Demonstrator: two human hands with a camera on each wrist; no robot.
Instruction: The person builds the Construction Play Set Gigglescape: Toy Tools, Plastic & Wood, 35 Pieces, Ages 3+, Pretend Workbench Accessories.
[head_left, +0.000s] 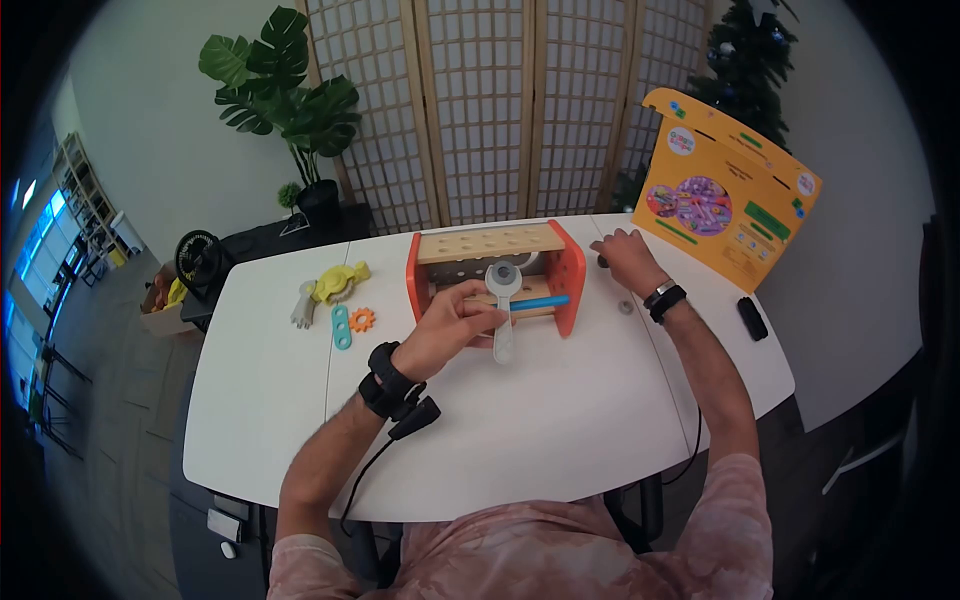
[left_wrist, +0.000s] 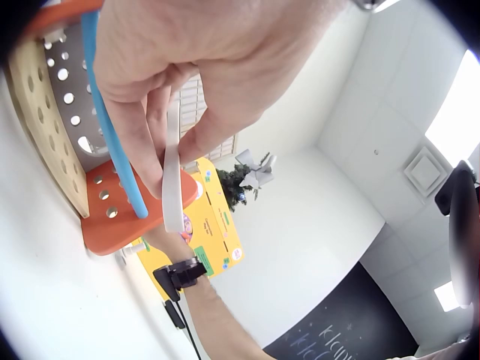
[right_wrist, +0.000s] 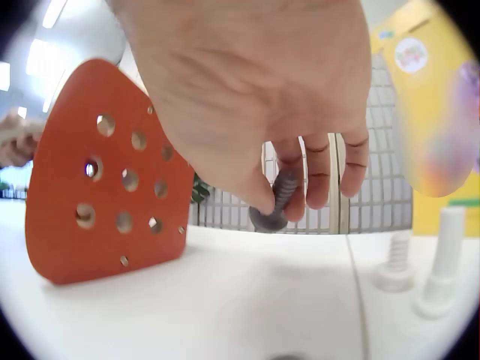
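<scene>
My left hand pinches a light grey toy wrench by its handle, thumb on one side and fingers on the other. Its round head, with a darker grey centre, points up in front of the toy toolbox. Seen edge-on in the left wrist view, the wrench is a pale strip between the fingertips. Behind it a blue rod runs across the toolbox between orange-red end panels. Right of the toolbox, my right hand pinches a dark grey screw, thread upward, between thumb and fingers, close over the table.
Left on the white table lie a yellow toy tool, a grey piece, a teal strip and an orange gear. At right are a small grey piece, a black case and a yellow box.
</scene>
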